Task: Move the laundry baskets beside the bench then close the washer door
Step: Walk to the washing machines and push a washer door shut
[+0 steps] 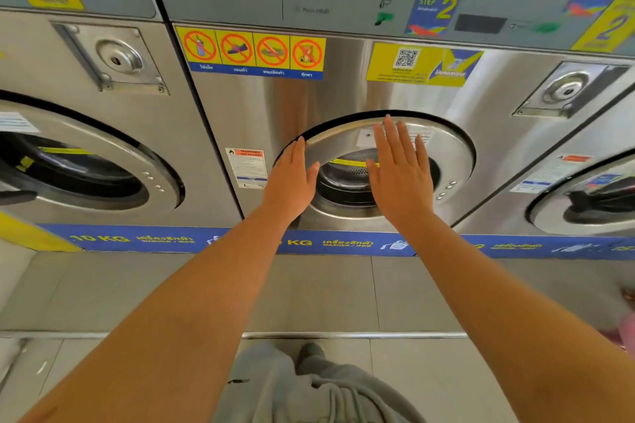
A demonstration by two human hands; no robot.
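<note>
The round steel washer door [450, 154] of the middle machine lies nearly flush with the machine front, a dark gap showing along its upper left rim. My left hand [292, 178] rests flat on the door's left edge, fingers straight. My right hand [400, 172] presses flat on the door's glass and upper ring, fingers spread. Neither hand holds anything. Through the glass I see the drum [343, 178]. No laundry basket or bench is in view.
A second washer [86, 165] stands to the left and a third [584, 196] to the right, both with doors shut. A raised tiled step [326, 288] with a metal edge runs below the machines. My grey-trousered legs [309, 385] stand on the floor tiles.
</note>
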